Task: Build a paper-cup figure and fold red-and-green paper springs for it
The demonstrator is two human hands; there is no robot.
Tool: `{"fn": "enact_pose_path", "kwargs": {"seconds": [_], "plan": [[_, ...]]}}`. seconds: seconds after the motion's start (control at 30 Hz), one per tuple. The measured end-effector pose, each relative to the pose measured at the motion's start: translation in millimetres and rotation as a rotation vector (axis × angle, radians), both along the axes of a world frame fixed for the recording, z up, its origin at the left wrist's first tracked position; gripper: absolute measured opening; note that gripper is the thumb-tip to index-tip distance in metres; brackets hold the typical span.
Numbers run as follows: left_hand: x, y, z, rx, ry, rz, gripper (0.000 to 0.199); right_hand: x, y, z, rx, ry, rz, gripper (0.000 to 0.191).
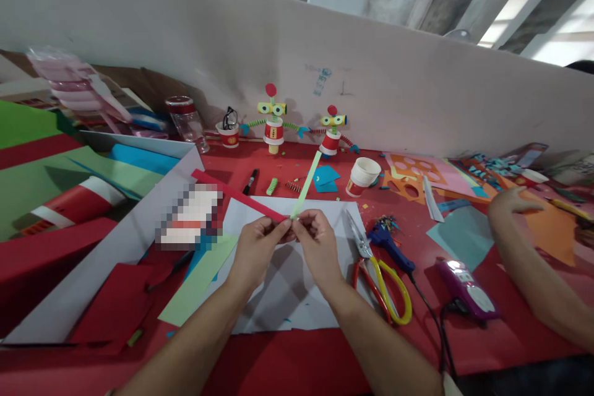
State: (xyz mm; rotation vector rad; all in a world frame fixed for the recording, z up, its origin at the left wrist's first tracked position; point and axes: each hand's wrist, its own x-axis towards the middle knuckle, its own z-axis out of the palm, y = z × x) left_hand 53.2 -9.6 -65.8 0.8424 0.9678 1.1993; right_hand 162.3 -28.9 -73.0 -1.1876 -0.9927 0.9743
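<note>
My left hand and my right hand meet over a white sheet, thumbs and fingertips pinched together. Between them the ends of a red paper strip and a light green paper strip come together in a V. The red one runs up to the left from my left fingers; the green one rises to the upper right, near my right fingers. How the two ends join is hidden by my fingertips. Scissors with yellow handles, a red-handled tool and a blue glue gun lie right of the sheet.
Two paper-cup robot figures stand by the wall. White paper cups and small paper springs are ahead. At left is a box of coloured paper. A co-worker's arm reaches in near a purple device.
</note>
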Motion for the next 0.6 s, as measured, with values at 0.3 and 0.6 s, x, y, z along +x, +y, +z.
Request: {"fn": "enact_pose_path", "kwargs": {"seconds": [0.3,0.6], "plan": [[-2.4,2.3,-2.4,-0.027,0.069,0.114,0.024,-2.3,-0.5,2.9,-0.11,0.194,0.097,0.021],[3.2,-0.4,-4.8,-0.12,-0.066,0.065,0.022,-1.9,2.4,-1.7,-0.093,0.182,0.065,0.022]]}}
